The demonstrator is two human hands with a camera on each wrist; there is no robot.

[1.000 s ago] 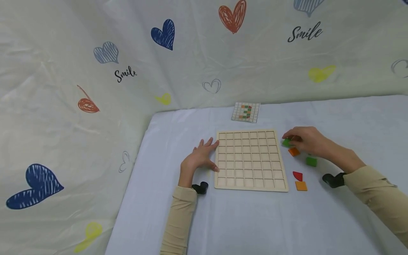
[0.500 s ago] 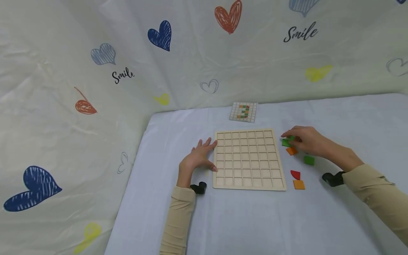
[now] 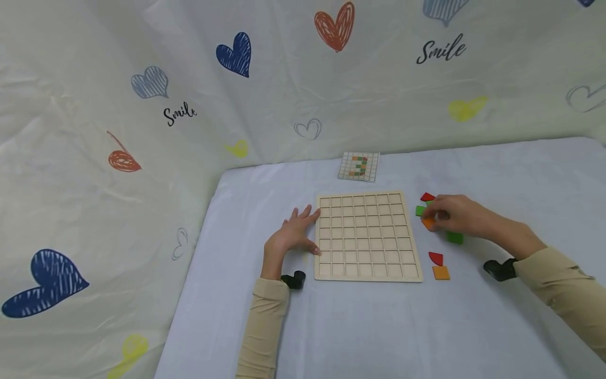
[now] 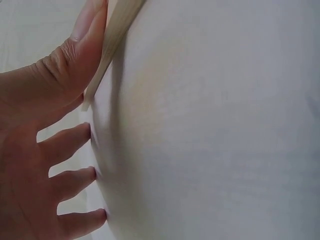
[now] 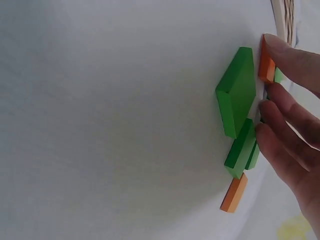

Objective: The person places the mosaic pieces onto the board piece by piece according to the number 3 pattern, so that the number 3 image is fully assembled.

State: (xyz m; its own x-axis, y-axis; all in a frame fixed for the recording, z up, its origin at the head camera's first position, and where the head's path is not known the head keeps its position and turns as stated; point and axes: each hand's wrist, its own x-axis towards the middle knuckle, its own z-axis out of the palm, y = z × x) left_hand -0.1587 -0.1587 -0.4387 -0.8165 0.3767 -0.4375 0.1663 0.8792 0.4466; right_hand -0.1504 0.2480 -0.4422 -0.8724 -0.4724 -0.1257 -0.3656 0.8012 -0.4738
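In the head view a pale wooden grid board (image 3: pixel 366 237) lies on the white cloth. My left hand (image 3: pixel 294 231) rests at its left edge, fingers spread and thumb touching the rim. Right of the board, my right hand (image 3: pixel 456 213) is over a cluster of coloured tiles. It pinches an orange tile (image 5: pixel 266 65) by its two ends, thumb and forefinger, as the right wrist view shows. Close by lie a green square tile (image 3: pixel 455 238), another green tile (image 3: pixel 420 210) and a red tile (image 3: pixel 427 196). The hand partly covers some tiles.
A small printed card (image 3: pixel 359 166) with a coloured grid pattern lies behind the board. Nearer the front are a red quarter-round tile (image 3: pixel 436 258) and an orange square tile (image 3: pixel 441 272). A cloth with printed hearts (image 3: pixel 234 54) hangs behind the table.
My right hand has shifted from the green tile towards the front, onto the orange tile, uncovering a red tile behind. The left hand stays at the board's edge. The head view has shifted slightly.
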